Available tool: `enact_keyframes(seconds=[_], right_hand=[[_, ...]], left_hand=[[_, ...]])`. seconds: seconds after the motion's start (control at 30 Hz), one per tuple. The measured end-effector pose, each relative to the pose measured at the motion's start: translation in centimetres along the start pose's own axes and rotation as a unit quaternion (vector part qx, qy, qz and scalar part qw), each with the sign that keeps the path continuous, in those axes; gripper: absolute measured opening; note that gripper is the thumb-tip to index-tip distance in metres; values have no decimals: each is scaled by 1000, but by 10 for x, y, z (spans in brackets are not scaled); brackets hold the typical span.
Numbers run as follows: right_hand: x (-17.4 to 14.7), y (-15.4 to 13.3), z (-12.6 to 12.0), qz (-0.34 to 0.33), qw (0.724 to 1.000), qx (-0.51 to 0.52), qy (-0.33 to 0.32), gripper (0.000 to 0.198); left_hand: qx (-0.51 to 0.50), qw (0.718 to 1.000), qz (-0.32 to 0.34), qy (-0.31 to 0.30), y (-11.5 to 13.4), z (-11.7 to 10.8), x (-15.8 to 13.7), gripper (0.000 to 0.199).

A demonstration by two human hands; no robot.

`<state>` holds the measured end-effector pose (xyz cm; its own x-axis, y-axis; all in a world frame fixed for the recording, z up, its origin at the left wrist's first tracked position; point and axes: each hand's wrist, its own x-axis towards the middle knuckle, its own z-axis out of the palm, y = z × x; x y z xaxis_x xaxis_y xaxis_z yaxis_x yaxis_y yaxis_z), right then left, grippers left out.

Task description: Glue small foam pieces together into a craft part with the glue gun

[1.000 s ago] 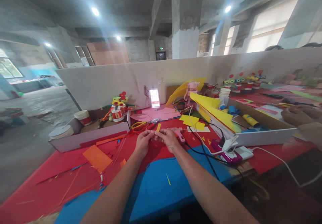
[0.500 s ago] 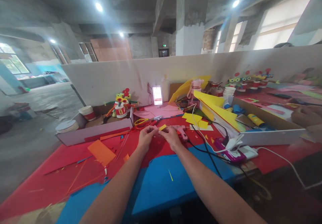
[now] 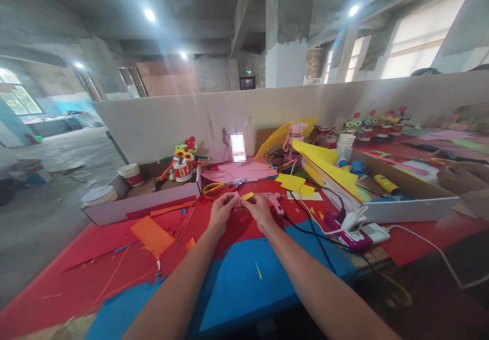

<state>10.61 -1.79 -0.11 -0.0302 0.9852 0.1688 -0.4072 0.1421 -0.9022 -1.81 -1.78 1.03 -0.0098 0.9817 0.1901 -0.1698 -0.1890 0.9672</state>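
Note:
Over the red tabletop sheet, my left hand (image 3: 222,210) is closed, its fingertips pinching a small pink paper piece (image 3: 237,196). Close beside it, my right hand (image 3: 260,210) grips a small yellow paper piece (image 3: 248,196) between thumb and fingers. The fingertips partly cover both pieces, and I cannot tell whether they are joined. Just right of my right hand lies a pink glue gun (image 3: 278,205). Yellow-handled scissors (image 3: 213,188) rest beyond my left hand.
Left stands an open box (image 3: 141,206) with a paper-cup figure (image 3: 182,169). An open box (image 3: 412,208) with coloured rolls is at right, near a purple power strip (image 3: 353,238) and trailing cables. Blue sheet (image 3: 244,279) lies in front; orange paper (image 3: 153,234) lies left.
More of the pink piece shows between my fingertips beside the yellow piece. Both hands stay close together in nearly the same place. The view has shifted slightly.

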Motion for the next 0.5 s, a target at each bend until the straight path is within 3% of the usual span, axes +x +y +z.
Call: enact_keyframes(seconds=[0.23, 0.37, 0.5], right_hand=[[-4, 0, 4, 27, 999, 40, -23, 38], [0, 1, 1, 6, 1000, 29, 6, 36], [3, 3, -3, -28, 998, -9, 52, 34]], left_hand=[[33, 999, 18, 11, 1, -1, 0, 34], [-11, 1000, 18, 6, 3, 3, -1, 33], [17, 1000, -4, -5, 3, 6, -3, 35]])
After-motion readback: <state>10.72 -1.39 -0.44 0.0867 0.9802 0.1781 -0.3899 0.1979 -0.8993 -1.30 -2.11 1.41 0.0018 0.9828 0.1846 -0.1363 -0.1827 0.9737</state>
